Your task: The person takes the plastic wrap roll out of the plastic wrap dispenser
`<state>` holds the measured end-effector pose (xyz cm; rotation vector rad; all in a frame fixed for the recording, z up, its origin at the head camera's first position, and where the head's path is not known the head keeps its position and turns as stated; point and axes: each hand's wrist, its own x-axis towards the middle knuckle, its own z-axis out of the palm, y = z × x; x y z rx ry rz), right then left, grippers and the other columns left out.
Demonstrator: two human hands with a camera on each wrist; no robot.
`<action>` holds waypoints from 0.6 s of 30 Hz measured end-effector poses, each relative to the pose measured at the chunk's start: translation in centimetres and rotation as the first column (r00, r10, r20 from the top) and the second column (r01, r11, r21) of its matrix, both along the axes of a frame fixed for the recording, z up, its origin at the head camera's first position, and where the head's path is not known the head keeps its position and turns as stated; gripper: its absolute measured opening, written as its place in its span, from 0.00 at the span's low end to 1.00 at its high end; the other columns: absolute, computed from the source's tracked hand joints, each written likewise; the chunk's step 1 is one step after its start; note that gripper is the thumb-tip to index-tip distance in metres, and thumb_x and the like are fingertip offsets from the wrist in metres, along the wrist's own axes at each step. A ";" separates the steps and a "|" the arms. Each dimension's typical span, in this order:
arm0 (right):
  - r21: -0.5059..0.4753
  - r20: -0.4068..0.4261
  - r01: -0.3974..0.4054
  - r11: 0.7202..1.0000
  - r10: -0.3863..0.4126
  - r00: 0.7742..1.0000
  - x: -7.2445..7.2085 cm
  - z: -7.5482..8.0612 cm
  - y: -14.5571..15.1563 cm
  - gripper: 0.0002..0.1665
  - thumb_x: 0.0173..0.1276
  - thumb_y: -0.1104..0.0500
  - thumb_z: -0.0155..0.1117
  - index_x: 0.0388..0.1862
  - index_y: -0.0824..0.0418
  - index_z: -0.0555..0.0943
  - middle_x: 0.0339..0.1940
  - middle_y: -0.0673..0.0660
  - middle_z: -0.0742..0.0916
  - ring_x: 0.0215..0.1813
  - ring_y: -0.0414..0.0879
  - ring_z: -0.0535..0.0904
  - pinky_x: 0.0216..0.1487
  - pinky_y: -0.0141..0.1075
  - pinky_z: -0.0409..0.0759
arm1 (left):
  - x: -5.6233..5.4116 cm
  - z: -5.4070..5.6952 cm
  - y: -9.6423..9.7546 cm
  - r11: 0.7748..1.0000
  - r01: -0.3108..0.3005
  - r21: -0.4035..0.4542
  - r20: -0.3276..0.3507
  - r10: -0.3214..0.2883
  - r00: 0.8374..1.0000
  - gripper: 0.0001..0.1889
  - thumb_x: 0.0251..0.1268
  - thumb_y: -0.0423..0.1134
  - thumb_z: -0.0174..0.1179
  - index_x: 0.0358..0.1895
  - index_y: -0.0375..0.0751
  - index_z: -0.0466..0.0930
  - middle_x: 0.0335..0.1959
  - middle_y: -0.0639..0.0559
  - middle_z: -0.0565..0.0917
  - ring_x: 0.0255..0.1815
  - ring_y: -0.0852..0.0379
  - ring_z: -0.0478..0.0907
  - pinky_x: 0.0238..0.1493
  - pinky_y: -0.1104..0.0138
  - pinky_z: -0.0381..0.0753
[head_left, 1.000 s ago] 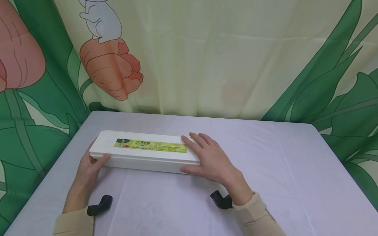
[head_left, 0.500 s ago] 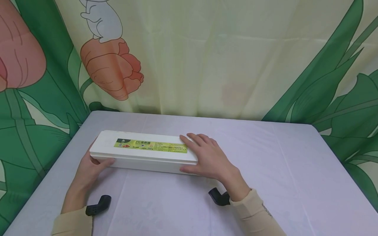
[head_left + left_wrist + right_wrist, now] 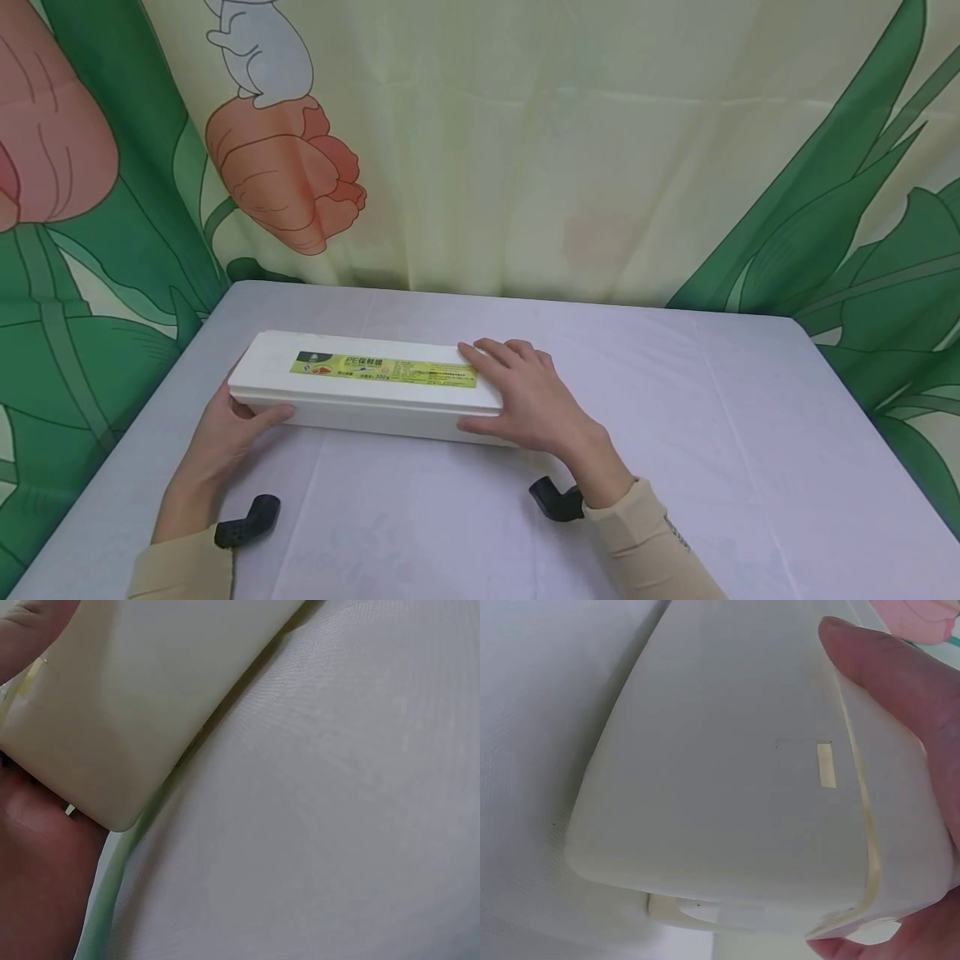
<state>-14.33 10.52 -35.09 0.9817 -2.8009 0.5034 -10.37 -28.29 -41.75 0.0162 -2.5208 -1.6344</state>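
A long white plastic cling film box (image 3: 375, 404) with a green and yellow label (image 3: 384, 369) on its lid lies on the white-covered table. My left hand (image 3: 223, 429) grips its left end, thumb along the front face; the fingers are hidden behind that end. At the right end, my right hand (image 3: 525, 396) holds the box with its fingers spread over the lid and its thumb on the front. The right wrist view shows the lid seam and a small slot (image 3: 826, 765) in the box's side. In the left wrist view, the box's corner (image 3: 120, 802) sits against my palm.
A white cloth (image 3: 660, 433) covers the table, whose far edge meets a printed curtain (image 3: 510, 167) with leaves, flowers and a rabbit. Black wrist-worn pieces (image 3: 249, 521) stick out from both beige sleeves (image 3: 637, 533).
My left thumb has slid slightly right along the box's front. My right hand has shifted a touch to the left. The box lies almost where it was.
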 end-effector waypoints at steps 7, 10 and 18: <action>-0.058 -0.034 -0.013 0.998 0.011 0.999 -0.1 -0.2 0.1 0.50 0.54 0.38 0.79 0.74 0.54 0.73 0.68 0.52 0.78 0.62 0.53 0.71 0.60 0.55 0.69 | 0.0 -0.2 0.0 1.000 -0.005 -0.009 0.003 0.005 1.000 0.52 0.64 0.35 0.71 0.83 0.43 0.43 0.78 0.33 0.57 0.74 0.40 0.62 0.58 0.85 0.67; -0.077 -0.031 -0.013 0.997 0.011 0.999 0.0 -0.2 0.1 0.50 0.54 0.38 0.79 0.73 0.55 0.73 0.67 0.51 0.78 0.62 0.53 0.71 0.59 0.54 0.69 | 0.0 -0.2 0.1 1.000 -0.013 -0.017 0.003 0.013 1.000 0.49 0.65 0.36 0.70 0.82 0.40 0.46 0.75 0.32 0.61 0.68 0.53 0.69 0.55 0.85 0.70; -0.142 -0.022 -0.002 0.990 -0.002 1.000 0.2 0.2 0.4 0.51 0.53 0.39 0.80 0.73 0.56 0.74 0.68 0.53 0.79 0.62 0.54 0.71 0.58 0.54 0.69 | -0.2 -0.4 0.0 0.995 -0.041 -0.091 0.032 0.044 0.999 0.48 0.67 0.42 0.70 0.82 0.44 0.47 0.74 0.36 0.65 0.67 0.41 0.68 0.60 0.75 0.73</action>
